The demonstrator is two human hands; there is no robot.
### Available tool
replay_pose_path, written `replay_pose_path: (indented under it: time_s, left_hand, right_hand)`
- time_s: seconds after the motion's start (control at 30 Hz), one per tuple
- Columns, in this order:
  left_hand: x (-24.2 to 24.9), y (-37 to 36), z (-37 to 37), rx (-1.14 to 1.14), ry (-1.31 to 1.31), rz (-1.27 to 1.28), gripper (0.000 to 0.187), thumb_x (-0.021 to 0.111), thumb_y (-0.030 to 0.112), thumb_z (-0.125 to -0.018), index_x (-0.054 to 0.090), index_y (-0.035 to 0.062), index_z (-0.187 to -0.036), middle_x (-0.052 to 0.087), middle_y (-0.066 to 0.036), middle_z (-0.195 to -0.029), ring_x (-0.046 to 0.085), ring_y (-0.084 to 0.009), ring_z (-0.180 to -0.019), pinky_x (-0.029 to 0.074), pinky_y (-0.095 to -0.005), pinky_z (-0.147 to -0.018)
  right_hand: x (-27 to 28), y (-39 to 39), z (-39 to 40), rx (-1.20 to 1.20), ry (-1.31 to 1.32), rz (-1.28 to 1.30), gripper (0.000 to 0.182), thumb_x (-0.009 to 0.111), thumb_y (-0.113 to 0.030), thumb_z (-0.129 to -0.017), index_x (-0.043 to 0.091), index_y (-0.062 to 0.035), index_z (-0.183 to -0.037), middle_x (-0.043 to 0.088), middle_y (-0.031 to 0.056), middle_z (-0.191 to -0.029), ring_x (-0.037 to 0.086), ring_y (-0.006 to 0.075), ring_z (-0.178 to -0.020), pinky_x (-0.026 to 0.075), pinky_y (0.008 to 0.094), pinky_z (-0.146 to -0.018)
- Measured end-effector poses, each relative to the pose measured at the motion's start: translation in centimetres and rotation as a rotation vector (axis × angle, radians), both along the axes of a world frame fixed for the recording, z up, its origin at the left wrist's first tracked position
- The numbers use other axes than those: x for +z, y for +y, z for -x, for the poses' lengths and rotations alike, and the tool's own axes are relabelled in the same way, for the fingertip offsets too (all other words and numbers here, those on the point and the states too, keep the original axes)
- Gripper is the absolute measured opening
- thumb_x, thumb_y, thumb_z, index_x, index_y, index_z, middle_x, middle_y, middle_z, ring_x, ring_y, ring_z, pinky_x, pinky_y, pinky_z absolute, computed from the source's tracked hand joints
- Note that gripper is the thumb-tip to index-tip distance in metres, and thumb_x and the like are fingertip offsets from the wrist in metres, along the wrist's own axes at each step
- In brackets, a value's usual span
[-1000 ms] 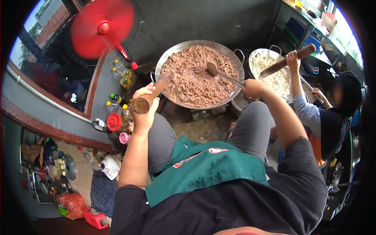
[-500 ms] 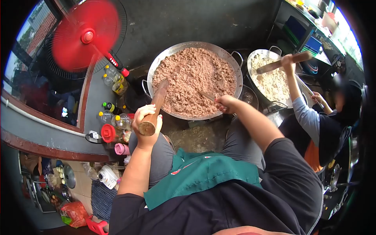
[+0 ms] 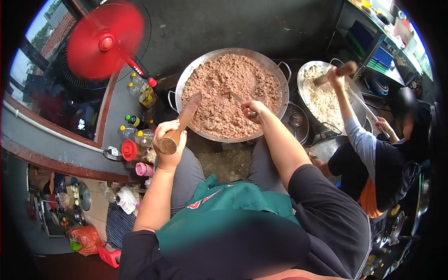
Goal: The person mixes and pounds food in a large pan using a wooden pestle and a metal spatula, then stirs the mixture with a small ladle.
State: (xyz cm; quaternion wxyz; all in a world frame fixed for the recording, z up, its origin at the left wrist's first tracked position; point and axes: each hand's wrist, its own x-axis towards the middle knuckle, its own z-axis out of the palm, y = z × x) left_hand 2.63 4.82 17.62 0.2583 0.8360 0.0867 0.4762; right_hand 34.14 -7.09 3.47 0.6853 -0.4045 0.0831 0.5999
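A wide metal wok (image 3: 181, 77) holds a heap of crumbly pinkish-brown food (image 3: 224, 79) that looks like minced meat. My left hand (image 3: 168, 140) is wrapped round a thick wooden paddle (image 3: 188, 111), whose far end rests over the wok's left side. In my right hand (image 3: 253, 111) is a thin-handled stirring tool (image 3: 236, 96); it points into the middle of the food, and its working end is hidden there. Both hands are closed, the right one above the wok's near right part.
To the right, a person (image 3: 361, 140) works a wooden paddle (image 3: 338, 72) over a second wok (image 3: 308, 93) of pale food. A red fan (image 3: 106, 43) spins at upper left. Bottles (image 3: 144, 136) and a red-lidded jar (image 3: 129, 150) stand left of my knee.
My right hand has moved left and forward with its tool, towards the middle of the food. The left hand and paddle have shifted only slightly. The co-worker's paddle has swung left.
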Motion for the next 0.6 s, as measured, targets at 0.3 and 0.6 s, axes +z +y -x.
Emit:
replay_pose_path:
  time_s: [0.3,0.6]
  left_hand:
    - [-2.0,-0.4,0.5,0.052,-0.078,0.266,0.029,0.069,-0.005,-0.072,0.054,0.0042,-0.095,0.064,-0.014,-0.102,0.062,-0.0234,-0.099,0.048,-0.0338,-0.090]
    - [-2.7,-1.1,-1.3,0.099,-0.067,0.193,0.030,0.070,-0.004,-0.073,0.054,0.0039,-0.097,0.064,-0.014,-0.103,0.063,-0.0237,-0.099,0.048,-0.0338,-0.090]
  right_hand:
    - [0.9,-4.9,-1.7,-0.052,0.313,-0.237,0.011,0.049,-0.015,-0.095,0.042,-0.0093,-0.088,0.044,-0.0012,-0.063,0.042,0.0034,-0.045,0.033,0.0167,-0.036]
    - [0.7,-9.0,-5.0,-0.143,0.562,-0.456,0.033,0.044,-0.021,-0.098,0.041,0.0108,-0.105,0.044,0.0007,-0.067,0.043,0.0052,-0.046,0.037,0.0179,-0.036]
